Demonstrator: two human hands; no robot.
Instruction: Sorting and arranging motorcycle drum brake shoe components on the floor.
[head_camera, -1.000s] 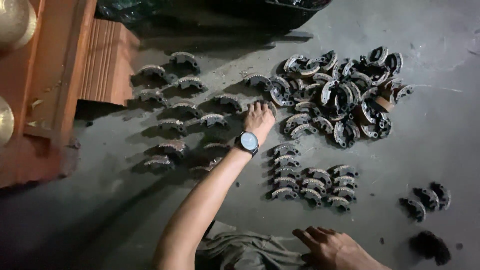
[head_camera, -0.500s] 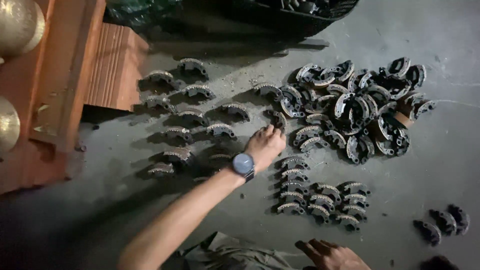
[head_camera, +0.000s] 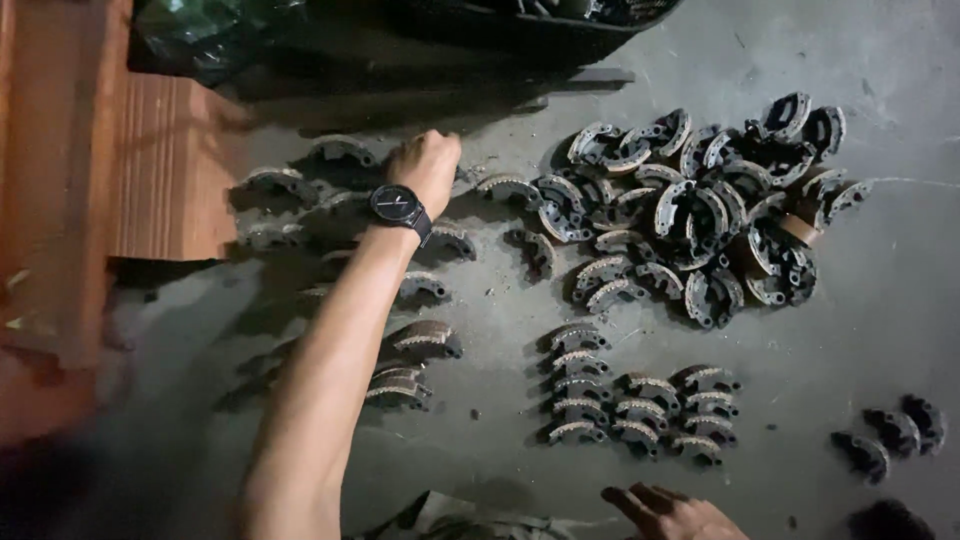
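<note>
Concrete floor: left hand (head_camera: 425, 168) moved up-left, now fisted by curved shoe (head_camera: 340, 151).

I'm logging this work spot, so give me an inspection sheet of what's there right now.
Surface: grey concrete floor, dusty.
Job's things: curved metal shoes; loose pile, neat rows, spaced rows.
Clutter: three dark pieces apart at the right.
Hands: left hand, wristwatch on, closed over the far spaced row; right hand flat on the floor.
Cables: nothing seen.
Surroundings: reddish wooden block, dark bin.
</note>
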